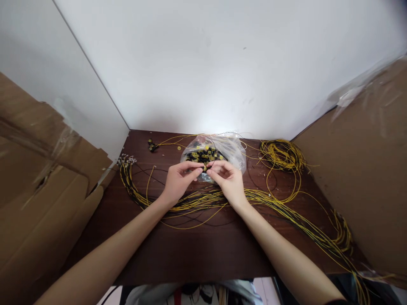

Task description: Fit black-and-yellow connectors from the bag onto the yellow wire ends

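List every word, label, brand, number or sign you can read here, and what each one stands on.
No readable text anywhere.
Left cardboard and right cardboard: no legible print.
Plastic bag: no legible print.
Small black-and-yellow parts in it, and the held part: too small and blurred to tell whether they carry markings.

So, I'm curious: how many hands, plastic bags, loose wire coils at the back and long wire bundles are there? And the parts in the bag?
Hands: 2 (left hand, right hand)
Bag: 1
Back coil: 1
Long bundle: 1
Total: 5
The parts in the bag are too jumbled to count.
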The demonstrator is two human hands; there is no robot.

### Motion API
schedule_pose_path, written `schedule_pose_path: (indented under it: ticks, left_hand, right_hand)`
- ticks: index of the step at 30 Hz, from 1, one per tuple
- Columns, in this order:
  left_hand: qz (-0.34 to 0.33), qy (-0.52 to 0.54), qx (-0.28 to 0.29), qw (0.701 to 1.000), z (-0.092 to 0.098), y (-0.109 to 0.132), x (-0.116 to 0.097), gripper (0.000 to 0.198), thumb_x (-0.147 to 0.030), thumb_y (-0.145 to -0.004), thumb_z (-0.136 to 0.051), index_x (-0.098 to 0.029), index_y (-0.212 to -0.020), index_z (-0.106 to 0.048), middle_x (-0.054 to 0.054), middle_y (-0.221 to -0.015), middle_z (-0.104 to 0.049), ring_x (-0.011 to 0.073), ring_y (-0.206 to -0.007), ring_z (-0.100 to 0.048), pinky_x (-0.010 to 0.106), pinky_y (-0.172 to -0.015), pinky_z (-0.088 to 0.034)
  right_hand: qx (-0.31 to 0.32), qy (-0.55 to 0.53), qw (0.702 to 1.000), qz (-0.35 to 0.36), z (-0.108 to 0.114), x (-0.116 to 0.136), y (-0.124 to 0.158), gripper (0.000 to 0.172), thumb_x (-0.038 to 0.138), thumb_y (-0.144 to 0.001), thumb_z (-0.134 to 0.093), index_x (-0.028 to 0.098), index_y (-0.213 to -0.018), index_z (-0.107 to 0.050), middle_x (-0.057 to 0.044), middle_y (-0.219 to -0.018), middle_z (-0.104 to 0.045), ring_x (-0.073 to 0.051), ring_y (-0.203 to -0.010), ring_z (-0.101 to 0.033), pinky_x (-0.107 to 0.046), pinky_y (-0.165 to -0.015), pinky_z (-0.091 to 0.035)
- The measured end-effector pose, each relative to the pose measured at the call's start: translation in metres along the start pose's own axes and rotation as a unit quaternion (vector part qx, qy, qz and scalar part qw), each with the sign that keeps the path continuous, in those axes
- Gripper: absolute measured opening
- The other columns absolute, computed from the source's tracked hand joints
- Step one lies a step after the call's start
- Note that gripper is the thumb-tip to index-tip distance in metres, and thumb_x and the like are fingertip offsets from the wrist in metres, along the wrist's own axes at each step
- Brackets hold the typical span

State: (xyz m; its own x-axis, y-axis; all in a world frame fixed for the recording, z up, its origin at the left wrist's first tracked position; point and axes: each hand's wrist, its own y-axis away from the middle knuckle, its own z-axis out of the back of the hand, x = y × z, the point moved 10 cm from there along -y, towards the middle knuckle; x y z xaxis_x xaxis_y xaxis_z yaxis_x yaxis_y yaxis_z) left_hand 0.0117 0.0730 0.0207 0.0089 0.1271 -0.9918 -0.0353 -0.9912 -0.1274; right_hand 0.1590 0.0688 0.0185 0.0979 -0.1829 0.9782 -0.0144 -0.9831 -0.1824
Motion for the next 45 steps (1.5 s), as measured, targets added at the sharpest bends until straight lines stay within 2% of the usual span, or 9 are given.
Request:
schedule_pose_path:
  ticks: [5,12,24,30,37,41,45]
  left_hand:
    - [0.007,-0.015,0.003,1.0,0.0,0.001,0.003,0.018,-0.025,-0.069,-0.07,-0.014,-0.084,-0.073,0.004,-0.076,-0.072,0.01,-0.056,-0.057,0.022,-0.055,-0.049]
    - [-0.03,-0.066,-0.001,0.997,0.001,0.001,-0.002,0.019,-0.027,-0.071,-0.068,-0.015,-0.085,-0.074,0.005,-0.079,-0.073,0.0116,-0.057,-0.059,0.021,-0.053,-0.047]
    - [-0.067,-0.12,-0.013,0.99,0.006,0.002,-0.01,0.015,-0.028,-0.072,-0.068,-0.016,-0.08,-0.074,0.005,-0.078,-0.074,0.017,-0.068,-0.065,0.026,-0.063,-0.05]
    - [-0.062,-0.086,0.011,0.994,0.003,0.0,-0.008,0.011,-0.024,-0.07,-0.069,-0.016,-0.074,-0.073,0.007,-0.081,-0.074,0.0191,-0.074,-0.067,0.028,-0.071,-0.052]
    - [-0.059,-0.098,0.011,0.993,0.002,0.0,-0.006,0.014,-0.026,-0.074,-0.067,-0.016,-0.082,-0.073,0.006,-0.081,-0.073,0.0164,-0.069,-0.065,0.024,-0.06,-0.049]
    - [-0.097,-0.128,0.016,0.987,0.001,0.002,-0.013,0.017,-0.027,-0.078,-0.063,-0.017,-0.089,-0.073,0.007,-0.085,-0.072,0.0159,-0.071,-0.064,0.023,-0.061,-0.048]
    - [-0.149,-0.17,0.02,0.974,-0.002,0.006,-0.027,0.019,-0.024,-0.082,-0.059,-0.016,-0.093,-0.072,0.008,-0.091,-0.07,0.0164,-0.08,-0.063,0.024,-0.068,-0.048]
  right_hand:
    - [0.005,0.021,1.0,0.008,0.0,0.0,0.0,0.017,0.029,-0.069,-0.071,0.019,-0.081,-0.064,-0.003,-0.087,-0.067,-0.014,-0.075,-0.063,-0.031,-0.077,-0.053]
    - [0.001,0.062,0.997,0.046,0.001,0.008,0.0,0.015,0.027,-0.07,-0.069,0.019,-0.082,-0.064,-0.003,-0.085,-0.065,-0.014,-0.076,-0.061,-0.031,-0.076,-0.052]
    - [0.014,0.112,0.99,0.087,-0.003,0.013,0.004,0.004,0.021,-0.073,-0.066,0.019,-0.075,-0.063,-0.003,-0.084,-0.067,-0.016,-0.078,-0.062,-0.031,-0.075,-0.051]
    - [0.016,0.122,0.99,0.069,-0.001,0.006,0.002,0.01,0.022,-0.073,-0.067,0.019,-0.082,-0.068,-0.003,-0.081,-0.068,-0.015,-0.072,-0.062,-0.03,-0.072,-0.051]
    - [0.011,0.053,0.998,0.019,-0.001,-0.006,0.001,0.015,0.027,-0.07,-0.071,0.018,-0.081,-0.066,-0.003,-0.08,-0.068,-0.015,-0.071,-0.063,-0.031,-0.074,-0.053]
    - [0.012,0.018,1.0,-0.01,-0.004,-0.006,0.001,0.019,0.031,-0.067,-0.073,0.018,-0.078,-0.066,-0.003,-0.078,-0.069,-0.015,-0.068,-0.064,-0.03,-0.071,-0.054]
    - [0.02,-0.006,0.999,-0.025,-0.006,-0.004,0.0,0.019,0.035,-0.07,-0.071,0.018,-0.076,-0.067,-0.002,-0.074,-0.069,-0.015,-0.065,-0.066,-0.03,-0.071,-0.056]
